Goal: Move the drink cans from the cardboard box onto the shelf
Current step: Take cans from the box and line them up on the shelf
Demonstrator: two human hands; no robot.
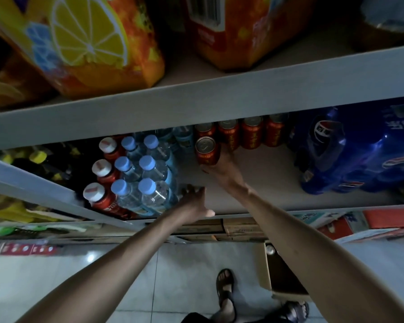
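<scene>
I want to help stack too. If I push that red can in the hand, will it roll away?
Probably not while upright: the red can, gripped by the right hand, has a flat round end. Tipped on its side, it would likely roll. Its smooth, shiny wall looks slippery.

This is a small drinks shop or its stockroom. Grey metal shelving point(219, 99) crosses the view, and every level carries stock in bulk rather than single household items. At 11 o'clock, bright orange drink packs point(91, 43) printed with a lemon slice and a barcode fill the upper level. At 9 o'clock stand shrink-wrapped water bottles point(145, 173) with blue caps, and at 3 o'clock a blue cola multipack point(359, 155). A row of identical red cans point(250, 134) lines up at 2 o'clock. Printed cartons point(238, 229) sit under the lowest board at 5 o'clock. An open cardboard box point(266, 271) stands on the pale tiled floor point(103, 264).
</scene>
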